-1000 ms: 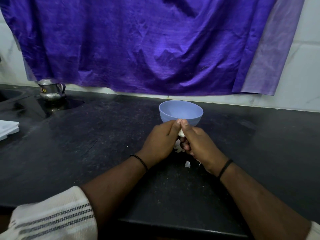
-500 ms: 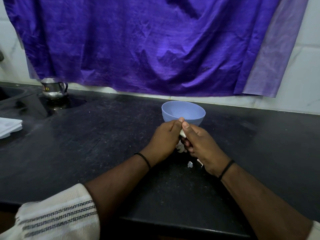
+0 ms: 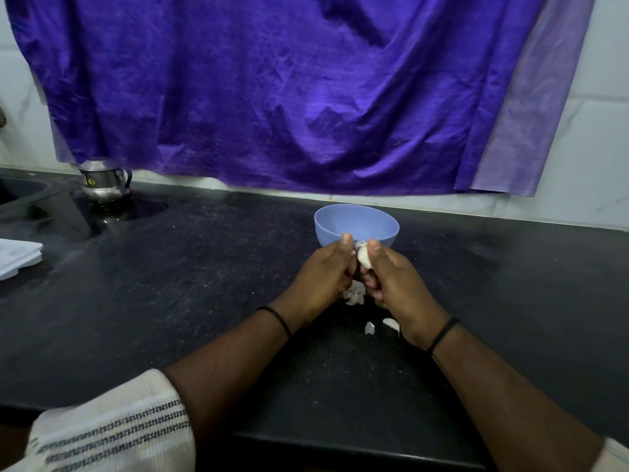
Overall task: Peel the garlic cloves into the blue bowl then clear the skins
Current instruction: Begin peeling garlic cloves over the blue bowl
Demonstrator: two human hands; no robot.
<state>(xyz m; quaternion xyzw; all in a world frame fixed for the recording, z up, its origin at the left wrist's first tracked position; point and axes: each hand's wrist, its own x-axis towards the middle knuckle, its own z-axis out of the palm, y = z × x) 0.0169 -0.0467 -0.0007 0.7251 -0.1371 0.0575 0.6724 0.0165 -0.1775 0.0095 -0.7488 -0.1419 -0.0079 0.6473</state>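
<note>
Paper [image 3: 18, 257] lies folded at the far left of the black counter [image 3: 170, 284], and a steel pot [image 3: 103, 182] stands behind it under the purple cloth [image 3: 289, 97]. Nearer the middle, the left hand [image 3: 323, 277] is curled, thumb tip raised, its fingers closed toward the clove [image 3: 363, 257] — whether they touch it I cannot tell. That clove sits between both thumbs, just in front of the bowl's [image 3: 355, 221] near rim and above the counter. The right hand [image 3: 394, 284] pinches it, thumb on top and curled fingers beneath. Below the hands a small heap of skins [image 3: 354, 294] rests on the counter, with two more bits [image 3: 370, 328] just beside the right wrist. Each wrist wears a thin black band — the left one [image 3: 277, 316] shows clearly.
</note>
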